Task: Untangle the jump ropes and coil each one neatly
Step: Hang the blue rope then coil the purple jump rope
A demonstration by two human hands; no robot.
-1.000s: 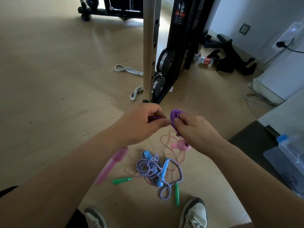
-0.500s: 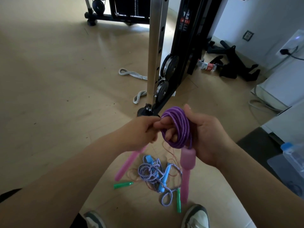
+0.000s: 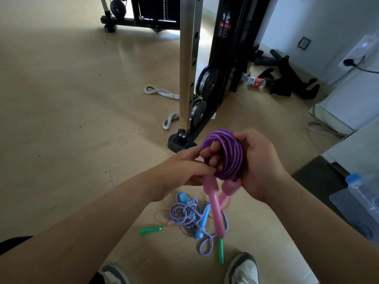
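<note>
A purple jump rope is wound in a tight coil around the fingers of my right hand. Its two pink handles hang down side by side below the coil. My left hand pinches the rope at the coil's lower left, just above one handle. On the floor below lies a tangle: a blue-and-white braided rope with blue handles, mixed with a thin pinkish rope with green handles.
A gym machine with a steel post and weight plates stands just beyond my hands. A grey cord lies by it. Black bars and a bottle lie at the right wall. A water bottle stands at right. My shoes flank the tangle.
The coil has turned toward me and been raised on my right hand. The pink handle near my left hand swung in; both handles now hang together below the coil.
</note>
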